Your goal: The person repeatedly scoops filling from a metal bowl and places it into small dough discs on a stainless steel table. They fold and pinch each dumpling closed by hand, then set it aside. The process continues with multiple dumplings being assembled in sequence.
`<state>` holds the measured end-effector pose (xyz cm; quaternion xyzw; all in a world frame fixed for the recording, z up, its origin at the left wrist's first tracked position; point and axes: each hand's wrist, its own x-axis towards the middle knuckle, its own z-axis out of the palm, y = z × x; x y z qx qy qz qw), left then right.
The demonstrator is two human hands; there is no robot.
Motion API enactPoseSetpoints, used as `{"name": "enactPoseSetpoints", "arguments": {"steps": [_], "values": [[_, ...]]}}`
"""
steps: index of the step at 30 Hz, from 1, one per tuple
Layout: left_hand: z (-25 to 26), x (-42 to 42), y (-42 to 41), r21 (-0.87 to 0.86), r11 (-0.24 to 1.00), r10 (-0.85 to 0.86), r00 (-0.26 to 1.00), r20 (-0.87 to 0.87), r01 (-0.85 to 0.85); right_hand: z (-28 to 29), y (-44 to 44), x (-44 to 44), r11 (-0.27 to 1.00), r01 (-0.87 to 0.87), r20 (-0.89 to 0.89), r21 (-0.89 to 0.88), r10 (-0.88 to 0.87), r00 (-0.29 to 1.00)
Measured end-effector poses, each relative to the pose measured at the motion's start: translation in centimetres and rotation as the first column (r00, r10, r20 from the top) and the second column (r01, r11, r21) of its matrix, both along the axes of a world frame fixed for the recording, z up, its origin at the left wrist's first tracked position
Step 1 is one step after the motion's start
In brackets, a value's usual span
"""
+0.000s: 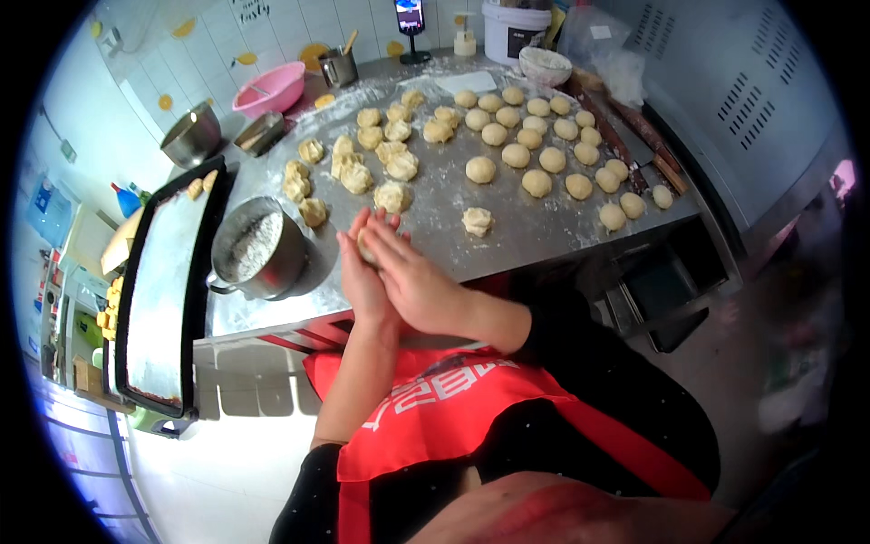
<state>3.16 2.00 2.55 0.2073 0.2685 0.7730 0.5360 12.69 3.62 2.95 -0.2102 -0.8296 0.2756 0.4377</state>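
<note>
Between my two palms sits a piece of dough (368, 250), mostly covered by the fingers. My left hand (360, 279) presses against it from the left, and my right hand (414, 282) lies over it from the right. Both are above the front edge of a floured steel table (435, 231). Ahead of them rests a rough dough lump (392, 197), with several more uneven lumps (355, 177) behind. A single lump (478, 222) lies to the right. Farther right, several smooth dough balls (537, 183) are spread out.
A steel pot of flour (255, 251) stands left of my hands. Beyond it is a long black-rimmed baking tray (160, 299) with small pieces at its far end. A pink basin (272, 90), a phone on a stand (410, 27) and a white bucket (513, 30) line the back. Rolling pins (601, 122) lie right.
</note>
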Motion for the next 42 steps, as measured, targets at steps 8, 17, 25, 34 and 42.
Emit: {"name": "enactPoseSetpoints", "arguments": {"steps": [8, 17, 25, 34, 42], "values": [[0.2, -2.0, -1.1, -0.217, 0.938, -0.290, 0.956, -0.053, 0.272, 2.8, 1.9, 2.7, 0.982, -0.073, 0.150, 0.177, 0.046, 0.988], [-0.9, 0.3, -3.0, 0.055, 0.989, -0.074, 0.769, -0.635, 0.140, 2.1, -0.1, 3.0, 0.990, 0.132, -0.274, -0.040, -0.138, 0.952], [0.1, 1.2, -3.6, 0.222, 0.959, 0.281, 0.504, -0.817, -0.174, 0.6, 0.7, 3.5, 0.994, 0.113, -0.204, -0.006, -0.112, 0.972], [-0.2, 0.9, -3.8, 0.256, 0.940, 0.315, 0.287, -0.905, -0.227, 1.0, 0.8, 3.2, 0.973, 0.149, -0.242, 0.178, -0.103, 0.965], [-0.1, -0.1, -3.8, 0.211, 0.951, 0.240, 0.112, -0.964, -0.224, 1.2, 0.4, 2.7, 0.924, 0.220, -0.175, 0.312, -0.172, 0.969]]}}
